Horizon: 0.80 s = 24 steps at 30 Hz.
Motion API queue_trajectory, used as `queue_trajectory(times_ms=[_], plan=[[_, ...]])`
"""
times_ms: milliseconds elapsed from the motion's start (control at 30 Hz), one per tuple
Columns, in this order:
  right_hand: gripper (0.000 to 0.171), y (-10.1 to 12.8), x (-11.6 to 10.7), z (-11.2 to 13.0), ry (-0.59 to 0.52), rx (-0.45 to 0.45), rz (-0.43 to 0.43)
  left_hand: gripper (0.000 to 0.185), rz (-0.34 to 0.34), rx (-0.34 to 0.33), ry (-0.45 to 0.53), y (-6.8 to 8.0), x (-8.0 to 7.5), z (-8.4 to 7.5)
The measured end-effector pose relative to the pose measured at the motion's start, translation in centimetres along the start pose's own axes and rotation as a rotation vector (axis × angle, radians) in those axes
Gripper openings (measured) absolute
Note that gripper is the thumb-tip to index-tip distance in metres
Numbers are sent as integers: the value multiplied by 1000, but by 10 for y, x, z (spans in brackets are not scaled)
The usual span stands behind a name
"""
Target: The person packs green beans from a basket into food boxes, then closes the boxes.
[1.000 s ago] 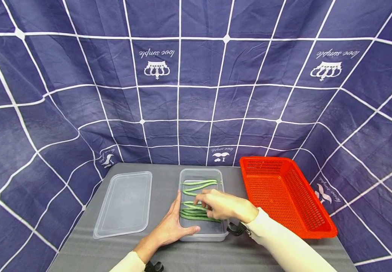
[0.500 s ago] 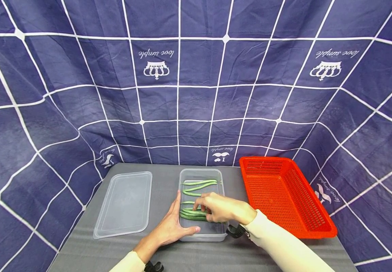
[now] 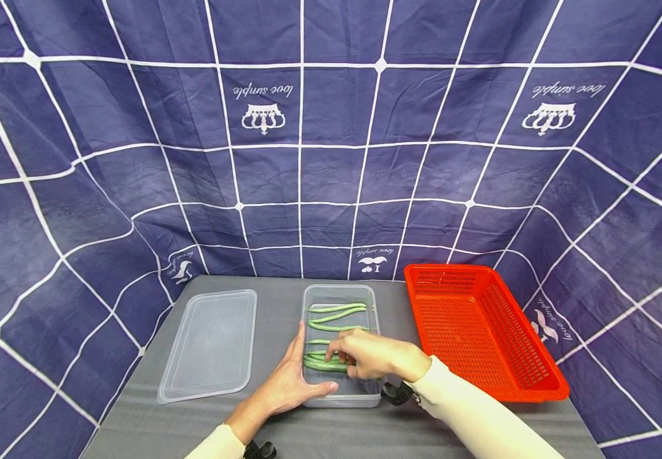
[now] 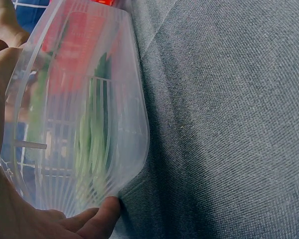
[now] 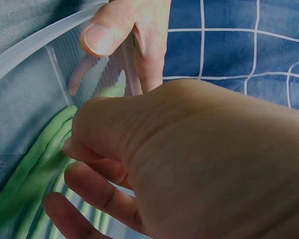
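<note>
A clear plastic container [image 3: 339, 401] on the table holds several green beans [image 3: 324, 366], a bunch in its nearer half and a few farther back. My left hand [image 3: 291, 382] grips the container's left wall, thumb over the rim and fingers along the outside; in the left wrist view its fingertips [image 4: 108, 211] reach the base. Inside the container, my right hand [image 3: 365, 352] pinches at the nearer bunch with bent fingers. In the right wrist view, bean ends [image 5: 65, 117] meet the thumb and index finger, while the other fingers spread over the beans. The palm hides the bunch's right end.
A flat translucent lid [image 3: 210, 344] lies on the grey table [image 3: 276, 312] left of the container. A red perforated plastic basket [image 3: 457, 319] stands at the right. Blue cloth [image 3: 331, 172] with white lines hangs behind and along both sides.
My right hand has shifted slightly nearer, and the beans under it have drawn into a tighter bunch. More of a bean farther back now shows. The left hand stays in place.
</note>
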State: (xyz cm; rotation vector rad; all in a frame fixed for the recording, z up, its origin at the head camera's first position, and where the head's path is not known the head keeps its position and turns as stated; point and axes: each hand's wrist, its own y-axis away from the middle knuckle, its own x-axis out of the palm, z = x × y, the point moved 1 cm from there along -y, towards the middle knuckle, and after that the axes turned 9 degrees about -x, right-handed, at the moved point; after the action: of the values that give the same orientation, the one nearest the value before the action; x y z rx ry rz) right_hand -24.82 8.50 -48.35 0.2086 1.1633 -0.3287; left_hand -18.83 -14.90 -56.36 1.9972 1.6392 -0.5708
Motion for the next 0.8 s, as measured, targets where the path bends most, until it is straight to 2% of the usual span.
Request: queue_trajectory(times_ms=[233, 400, 800], plan=[[46, 5, 0, -4, -10, -11, -22, 158, -7, -2, -8, 1, 0, -1], [47, 8, 1, -7, -21, 14, -46, 158, -2, -8, -7, 1, 0, -1], [35, 15, -1, -13, -14, 32, -188, 158, 3, -12, -37, 1, -3, -3]])
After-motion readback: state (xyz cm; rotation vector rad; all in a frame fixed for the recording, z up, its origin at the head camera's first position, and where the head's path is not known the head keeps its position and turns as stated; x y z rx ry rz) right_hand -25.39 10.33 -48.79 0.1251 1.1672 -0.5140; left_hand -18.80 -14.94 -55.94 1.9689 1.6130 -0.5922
